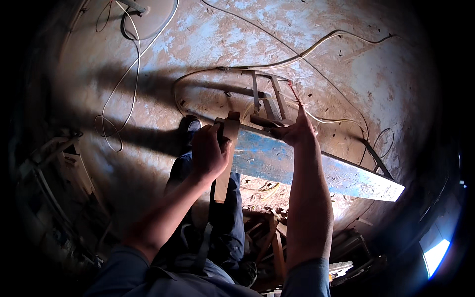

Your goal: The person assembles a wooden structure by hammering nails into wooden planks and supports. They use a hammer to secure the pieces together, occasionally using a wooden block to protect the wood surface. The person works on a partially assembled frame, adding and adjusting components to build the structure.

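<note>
My left hand (210, 153) is closed around a pale wooden piece (226, 178) that lies across the left end of a narrow bench (267, 156) with worn blue and white paint. A short wooden block (233, 117) shows at the far end of that piece. At the bench's far edge is my right hand (297, 129), its thumb and a finger spread apart. Its thumb side is nearest a dark wooden piece (262, 121) on that edge; whether they touch I cannot tell. The other fingers of that hand are partly hidden.
Beyond the bench stands a wooden frame (279, 99) with a red strip (295, 91) at its corner. Cables (136, 64) wind over the stained floor (208, 44). A round base (153, 19) is at the far left. Scrap wood (274, 242) lies near my legs.
</note>
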Demonstrator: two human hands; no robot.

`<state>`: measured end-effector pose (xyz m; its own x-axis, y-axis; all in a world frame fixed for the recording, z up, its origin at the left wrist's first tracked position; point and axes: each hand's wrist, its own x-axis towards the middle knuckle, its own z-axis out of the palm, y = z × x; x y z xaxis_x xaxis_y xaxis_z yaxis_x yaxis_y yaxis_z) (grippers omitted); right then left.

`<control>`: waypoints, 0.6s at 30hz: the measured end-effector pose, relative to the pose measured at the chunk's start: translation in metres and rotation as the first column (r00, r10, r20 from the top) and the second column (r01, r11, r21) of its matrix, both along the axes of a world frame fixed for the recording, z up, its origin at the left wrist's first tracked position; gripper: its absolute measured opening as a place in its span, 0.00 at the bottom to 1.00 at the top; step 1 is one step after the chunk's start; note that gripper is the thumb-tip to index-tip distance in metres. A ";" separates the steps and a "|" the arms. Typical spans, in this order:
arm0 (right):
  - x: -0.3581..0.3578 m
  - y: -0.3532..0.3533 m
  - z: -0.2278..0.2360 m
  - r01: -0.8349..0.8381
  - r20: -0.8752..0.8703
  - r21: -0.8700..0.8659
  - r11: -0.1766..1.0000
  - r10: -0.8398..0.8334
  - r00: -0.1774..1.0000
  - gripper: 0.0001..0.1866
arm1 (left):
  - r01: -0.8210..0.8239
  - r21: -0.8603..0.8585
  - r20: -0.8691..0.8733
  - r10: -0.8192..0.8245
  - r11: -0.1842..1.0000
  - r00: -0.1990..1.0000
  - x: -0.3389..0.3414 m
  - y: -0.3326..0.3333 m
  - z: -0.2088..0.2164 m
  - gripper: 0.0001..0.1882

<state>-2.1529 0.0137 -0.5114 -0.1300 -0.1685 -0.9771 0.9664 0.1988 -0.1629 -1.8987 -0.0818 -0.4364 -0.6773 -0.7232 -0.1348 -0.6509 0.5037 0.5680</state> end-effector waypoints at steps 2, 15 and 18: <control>0.003 -0.003 -0.013 0.155 0.084 0.162 0.975 -0.170 0.982 0.43 | 0.030 0.002 -0.053 -0.030 1.000 0.998 0.003 0.000 -0.007 0.31; 0.022 -0.060 -0.025 0.669 -0.132 -0.035 0.743 -0.667 0.734 0.17 | 0.007 0.039 -0.206 0.001 0.999 0.979 -0.014 -0.010 -0.031 0.29; 0.009 -0.066 0.024 0.681 -0.034 -0.251 0.688 -0.710 0.704 0.19 | 0.011 0.007 -0.164 -0.010 1.000 0.986 -0.010 -0.007 -0.038 0.32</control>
<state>-2.1439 -0.0520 -0.4872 -0.4033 -0.1739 -0.8984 0.7828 -0.5741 -0.2403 -1.9087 -0.0887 -0.4740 -0.6981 -0.7155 -0.0267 -0.5434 0.5052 0.6704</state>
